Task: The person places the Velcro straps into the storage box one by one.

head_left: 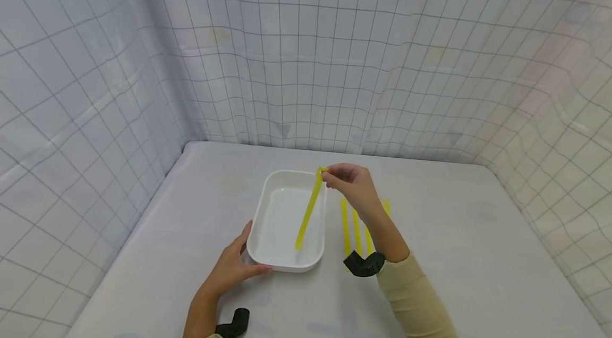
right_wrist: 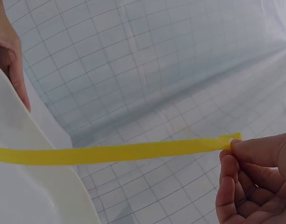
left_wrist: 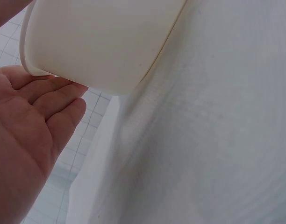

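Note:
A white rectangular tray (head_left: 277, 216) with rounded corners lies on the table. My left hand (head_left: 231, 271) holds its near left corner, the thumb at the front rim and the fingers along the left side. In the left wrist view those fingertips touch the tray's outer wall (left_wrist: 96, 46) just below the rim. My right hand (head_left: 353, 185) pinches one end of a long flat yellow strip (head_left: 309, 209) between thumb and forefinger. The strip slants down over the tray's inside. In the right wrist view its pinched end is bent, and its far end runs out of frame.
More yellow strips (head_left: 356, 226) lie side by side to the right of the tray, partly hidden by the right forearm. The table (head_left: 215, 189) has a pale cover. Gridded white curtains (head_left: 306, 61) hang at the back and sides.

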A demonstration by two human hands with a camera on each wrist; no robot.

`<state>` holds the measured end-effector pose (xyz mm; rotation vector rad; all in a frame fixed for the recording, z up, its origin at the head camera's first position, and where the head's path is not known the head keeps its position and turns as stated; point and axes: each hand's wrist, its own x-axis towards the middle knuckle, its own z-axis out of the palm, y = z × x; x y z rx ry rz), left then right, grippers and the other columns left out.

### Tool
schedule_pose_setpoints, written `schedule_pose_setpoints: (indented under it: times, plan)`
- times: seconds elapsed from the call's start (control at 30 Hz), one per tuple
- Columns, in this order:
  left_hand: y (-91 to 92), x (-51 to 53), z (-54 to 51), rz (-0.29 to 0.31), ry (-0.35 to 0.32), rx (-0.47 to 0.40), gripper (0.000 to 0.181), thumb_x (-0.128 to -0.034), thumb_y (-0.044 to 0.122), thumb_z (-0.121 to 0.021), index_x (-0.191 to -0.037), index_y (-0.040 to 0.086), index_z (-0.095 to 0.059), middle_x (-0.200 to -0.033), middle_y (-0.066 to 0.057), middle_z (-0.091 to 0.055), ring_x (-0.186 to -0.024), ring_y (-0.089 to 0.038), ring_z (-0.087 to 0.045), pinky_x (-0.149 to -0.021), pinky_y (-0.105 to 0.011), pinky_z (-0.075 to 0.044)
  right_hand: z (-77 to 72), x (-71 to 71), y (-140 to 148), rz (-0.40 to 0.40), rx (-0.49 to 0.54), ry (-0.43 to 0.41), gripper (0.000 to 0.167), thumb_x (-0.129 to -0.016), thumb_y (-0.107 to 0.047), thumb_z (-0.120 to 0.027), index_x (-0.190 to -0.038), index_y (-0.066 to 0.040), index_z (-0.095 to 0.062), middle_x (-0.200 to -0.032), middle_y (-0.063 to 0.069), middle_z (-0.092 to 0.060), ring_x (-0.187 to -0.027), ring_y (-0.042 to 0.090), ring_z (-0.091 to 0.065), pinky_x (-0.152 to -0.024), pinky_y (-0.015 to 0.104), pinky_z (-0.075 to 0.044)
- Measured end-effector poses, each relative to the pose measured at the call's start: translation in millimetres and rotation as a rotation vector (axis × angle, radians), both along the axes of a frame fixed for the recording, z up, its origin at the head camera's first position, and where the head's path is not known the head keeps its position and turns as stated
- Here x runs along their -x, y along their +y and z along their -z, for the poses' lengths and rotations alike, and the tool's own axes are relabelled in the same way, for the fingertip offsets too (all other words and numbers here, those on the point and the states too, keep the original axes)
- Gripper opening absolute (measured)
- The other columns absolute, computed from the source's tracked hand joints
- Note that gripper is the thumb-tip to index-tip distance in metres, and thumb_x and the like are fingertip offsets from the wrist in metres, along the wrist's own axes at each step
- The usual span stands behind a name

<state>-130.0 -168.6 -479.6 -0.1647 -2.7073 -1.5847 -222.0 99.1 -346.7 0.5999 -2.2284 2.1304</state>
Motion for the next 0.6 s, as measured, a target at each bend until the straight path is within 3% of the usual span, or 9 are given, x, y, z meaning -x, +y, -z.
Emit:
schedule_pose_setpoints:
  times: [0.13,0.27,0.6]
  plan:
    - [-0.1,0.4,0.6,0.007,-0.004,-0.002,0.115,-0.0585,0.039,-0.085,-0.146,0.004,-0.019,-0.148,-0.012,-0.023,-0.133,-0.030,-0.026,-0.103,-0.044,-0.028,13.2,4.0,-7.2,0.053,0.002,-0.018,0.019,-0.084,-0.007,-0.066,-0.095,0.008,-0.063,-0.085,0.006,-0.065,-0.074,0.016,-0.060,-0.074,0.026,-0.051]
    - [-0.4,0.7,0.3,0.010,-0.001,0.003,0.116,-0.0586,0.039,-0.085,-0.146,0.003,-0.019,-0.148,-0.012,-0.023,-0.133,-0.030,-0.025,-0.103,-0.043,-0.028,23.3,5.2,-16.1,0.078,-0.029,-0.029,0.018,-0.084,-0.008,-0.066,-0.095,0.006,-0.064,-0.086,0.007,-0.065,-0.075,0.017,-0.060,-0.076,0.030,-0.051]
    - [-1.0,0.5,0.4,0.014,-0.013,0.010,0.114,-0.0597,0.039,-0.085,-0.146,0.006,-0.019,-0.148,-0.012,-0.024,-0.134,-0.028,-0.025,-0.103,-0.042,-0.028,36.0,3.7,-40.3,0.054,-0.022,-0.103,0.019,-0.084,-0.008,-0.067,-0.096,0.007,-0.065,-0.086,0.007,-0.066,-0.073,0.014,-0.060,-0.075,0.032,-0.052]
